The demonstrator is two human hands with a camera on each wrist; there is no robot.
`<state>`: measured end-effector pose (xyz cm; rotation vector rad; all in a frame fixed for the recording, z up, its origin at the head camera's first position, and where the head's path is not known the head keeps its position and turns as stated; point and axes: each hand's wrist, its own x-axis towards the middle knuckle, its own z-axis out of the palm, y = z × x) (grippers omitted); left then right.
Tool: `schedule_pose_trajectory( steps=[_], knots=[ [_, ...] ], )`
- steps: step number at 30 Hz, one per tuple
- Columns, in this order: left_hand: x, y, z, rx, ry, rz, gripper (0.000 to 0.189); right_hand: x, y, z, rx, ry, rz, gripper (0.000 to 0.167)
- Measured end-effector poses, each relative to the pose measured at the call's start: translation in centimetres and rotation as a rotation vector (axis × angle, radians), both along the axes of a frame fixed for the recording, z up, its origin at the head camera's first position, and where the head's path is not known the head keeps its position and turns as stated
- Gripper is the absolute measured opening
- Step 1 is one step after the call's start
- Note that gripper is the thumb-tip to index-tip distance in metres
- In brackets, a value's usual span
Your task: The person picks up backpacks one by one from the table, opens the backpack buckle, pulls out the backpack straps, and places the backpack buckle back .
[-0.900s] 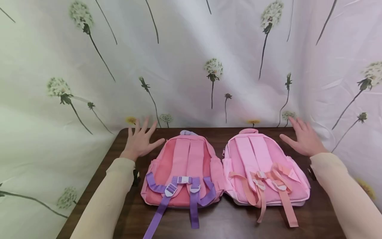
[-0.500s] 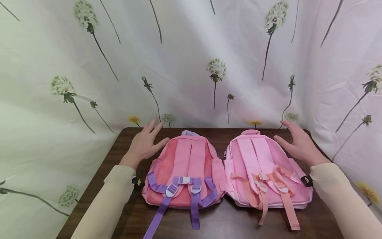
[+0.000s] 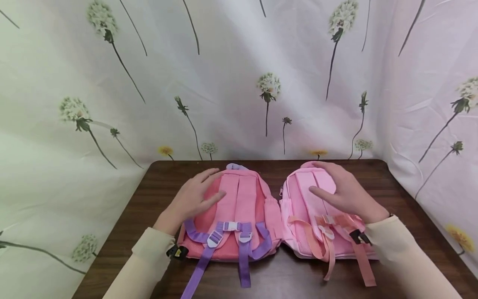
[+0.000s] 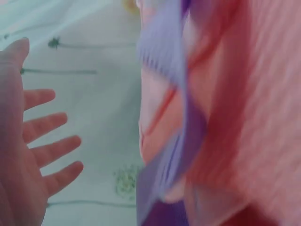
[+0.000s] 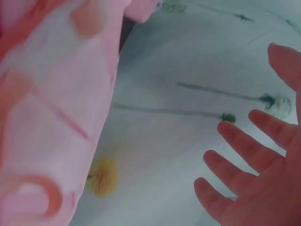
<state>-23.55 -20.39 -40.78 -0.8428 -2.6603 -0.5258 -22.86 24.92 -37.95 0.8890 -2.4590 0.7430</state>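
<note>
Two small pink backpacks lie side by side on a dark wooden table (image 3: 276, 274), straps facing up. The left backpack (image 3: 239, 195) is coral pink with purple straps (image 3: 244, 257), white buckles and a lilac top loop. Paler pink is the right backpack (image 3: 298, 195), with peach straps (image 3: 362, 261). My left hand (image 3: 192, 199), fingers spread and slightly bent, hovers over the left backpack's left side. Over the upper right of the other backpack is my right hand (image 3: 349, 191), fingers extended, hiding part of it. In the wrist views, both hands appear apart from the bags and hold nothing.
A white curtain (image 3: 231, 83) printed with dandelions hangs behind the table and along both sides. The table's back edge (image 3: 276, 161) runs just beyond the bags' top loops. Dark wristbands (image 3: 177, 251) sit at both cuffs.
Both hands have moved inward and toward the person, from beside the backpacks to above them. The fingers have gone from widely spread to more together. The backpacks have not visibly moved.
</note>
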Motion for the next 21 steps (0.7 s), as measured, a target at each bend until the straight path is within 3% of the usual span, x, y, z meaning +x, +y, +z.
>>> schedule_pose_trajectory(
  steps=[5, 8, 15, 21],
  knots=[
    [1.2, 1.2, -0.4, -0.044, -0.022, -0.164, 0.056, 0.6, -2.8, -0.1, 0.018, 0.001, 0.074, 0.066],
    [1.8, 1.9, -0.6, -0.080, -0.070, -0.245, 0.054, 1.1, -4.3, -0.3, -0.001, -0.051, 0.108, 0.066],
    [2.8, 3.2, -1.4, -0.164, -0.154, -0.330, 0.050, 2.1, -7.5, -0.8, -0.002, -0.147, 0.172, 0.063],
    [3.1, 3.7, -2.1, -0.198, -0.195, -0.323, 0.041, 2.5, -9.9, -1.6, 0.036, -0.182, 0.209, 0.057]
  ],
)
